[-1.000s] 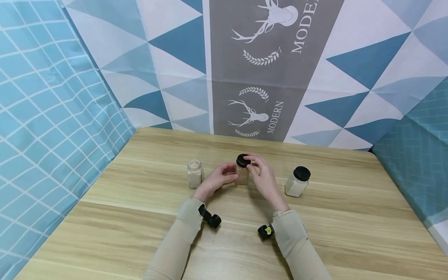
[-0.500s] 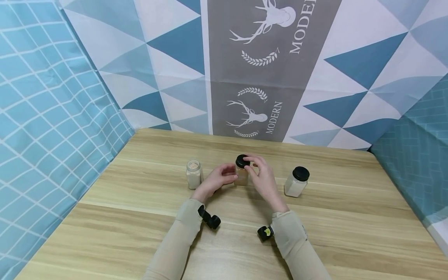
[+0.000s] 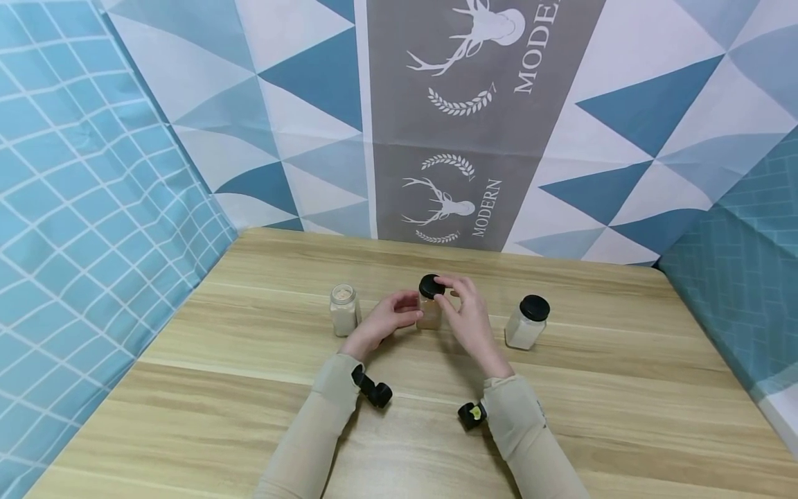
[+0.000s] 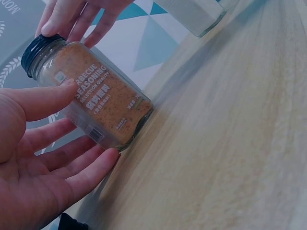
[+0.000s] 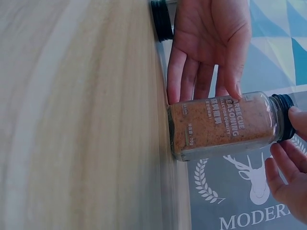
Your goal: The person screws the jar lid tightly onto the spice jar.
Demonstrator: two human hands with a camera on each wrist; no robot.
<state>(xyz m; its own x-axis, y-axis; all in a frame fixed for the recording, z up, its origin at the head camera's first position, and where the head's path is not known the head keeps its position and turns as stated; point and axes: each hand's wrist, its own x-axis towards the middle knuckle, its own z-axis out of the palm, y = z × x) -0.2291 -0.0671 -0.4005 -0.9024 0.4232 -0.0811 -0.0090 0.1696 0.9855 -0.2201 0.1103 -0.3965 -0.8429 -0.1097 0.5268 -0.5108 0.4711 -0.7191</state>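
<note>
A square glass jar of orange-brown barbecue seasoning (image 4: 112, 91) stands upright on the table, its black lid (image 3: 431, 286) on top. My left hand (image 3: 389, 317) holds the jar's side, thumb on the front and fingers behind. At the lid, my right hand (image 3: 469, 315) pinches the rim between thumb and fingers. To the left stands a lidless jar of pale powder (image 3: 346, 319). A loose black lid (image 5: 162, 20) lies on the table near it, seen past my left hand in the right wrist view. A black-lidded jar of white contents (image 3: 525, 331) stands to the right.
The wooden table (image 3: 399, 457) runs back to a patterned cloth backdrop (image 3: 436, 125). Blue grid cloth (image 3: 93, 208) borders the left side, and teal cloth (image 3: 742, 270) the right. Black wrist cameras (image 3: 379, 395) hang under both sleeves.
Both hands keep their places at the seasoning jar, with only slight finger shifts at the lid. The head view has drifted a little, moving everything slightly left.
</note>
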